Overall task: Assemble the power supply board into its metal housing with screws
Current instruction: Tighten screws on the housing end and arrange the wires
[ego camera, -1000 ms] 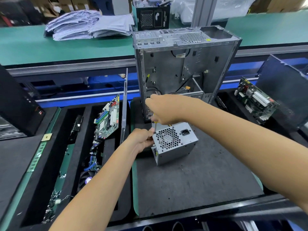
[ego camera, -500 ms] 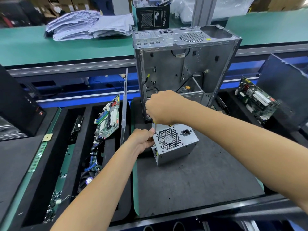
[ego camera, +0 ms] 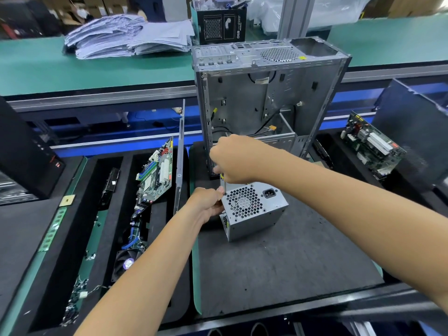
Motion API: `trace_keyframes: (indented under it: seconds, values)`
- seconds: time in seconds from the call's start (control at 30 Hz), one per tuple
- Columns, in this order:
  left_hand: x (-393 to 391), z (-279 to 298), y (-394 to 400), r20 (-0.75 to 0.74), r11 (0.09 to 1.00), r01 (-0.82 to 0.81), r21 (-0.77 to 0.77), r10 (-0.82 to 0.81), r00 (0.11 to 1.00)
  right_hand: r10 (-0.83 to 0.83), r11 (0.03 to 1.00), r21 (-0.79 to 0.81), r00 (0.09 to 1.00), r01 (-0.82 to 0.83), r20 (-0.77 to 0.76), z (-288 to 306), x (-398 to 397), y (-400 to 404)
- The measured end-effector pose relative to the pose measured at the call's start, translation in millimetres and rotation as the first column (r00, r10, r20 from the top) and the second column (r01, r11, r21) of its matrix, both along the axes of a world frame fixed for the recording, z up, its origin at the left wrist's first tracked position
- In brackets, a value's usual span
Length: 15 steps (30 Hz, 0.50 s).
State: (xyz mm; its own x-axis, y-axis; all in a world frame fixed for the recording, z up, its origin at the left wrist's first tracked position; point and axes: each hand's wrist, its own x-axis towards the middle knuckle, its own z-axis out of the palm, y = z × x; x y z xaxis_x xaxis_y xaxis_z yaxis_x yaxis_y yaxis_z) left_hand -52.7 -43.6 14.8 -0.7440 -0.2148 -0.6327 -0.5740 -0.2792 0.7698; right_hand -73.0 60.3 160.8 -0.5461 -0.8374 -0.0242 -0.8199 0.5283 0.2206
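A silver power supply housing with a honeycomb fan grille and a black socket sits on the dark mat. My left hand grips its upper left corner. My right hand is closed around a screwdriver held upright, its thin shaft pointing down at that same corner of the grille face. The handle is mostly hidden in my fist. No screw or board can be made out.
An open metal computer case stands upright just behind the mat. Left trays hold a motherboard, a case side panel, a fan and memory sticks. Another motherboard leans at the right. Stacked papers lie on the far green bench.
My right hand with the screwdriver has shifted slightly on the corner of the housing; the left hand stays on the same corner. The housing has barely moved.
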Motion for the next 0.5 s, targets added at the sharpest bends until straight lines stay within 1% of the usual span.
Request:
trace_keyframes:
  seconds: [0.07,0.13,0.17,0.23,0.27,0.3,0.43,0.5]
  values:
    - [-0.4,-0.2,0.1,-0.004,1.0,-0.009,0.003,0.009,1.0,-0.029,0.999,-0.015,0.997,0.028,-0.072,-3.4,-1.5,0.0]
    - [-0.5,-0.9,-0.4,-0.003,1.0,-0.022,0.006,0.022,1.0,-0.071,0.997,-0.02,0.995,0.07,-0.075,-3.7,-4.6,0.4]
    - [-0.8,-0.8,-0.8,-0.003,1.0,-0.02,0.003,0.02,1.0,-0.082,0.997,-0.014,0.996,0.082,-0.034,-1.9,-5.6,1.3]
    - [-1.3,-2.2,-1.3,0.005,1.0,-0.013,0.0,0.013,1.0,-0.081,0.997,0.023,0.991,0.079,0.109,3.2,-6.2,4.0]
    - [-2.1,-3.3,-1.5,0.008,1.0,-0.013,0.0,0.013,1.0,-0.055,0.998,0.045,0.987,0.049,0.148,4.5,-6.4,4.6]
    - [-2.3,-4.3,-1.8,0.011,1.0,-0.01,-0.003,0.01,1.0,-0.022,0.998,0.055,0.988,0.014,0.15,4.0,-5.7,4.7]
    - [-3.6,-6.5,-2.1,0.007,1.0,0.001,-0.023,-0.001,1.0,0.041,0.999,0.015,0.999,-0.041,-0.007,0.3,-6.1,1.6]
    - [-3.7,-7.8,-2.4,0.005,1.0,0.004,-0.029,-0.004,1.0,0.046,0.998,0.035,0.999,-0.046,0.001,0.6,-4.8,0.7]
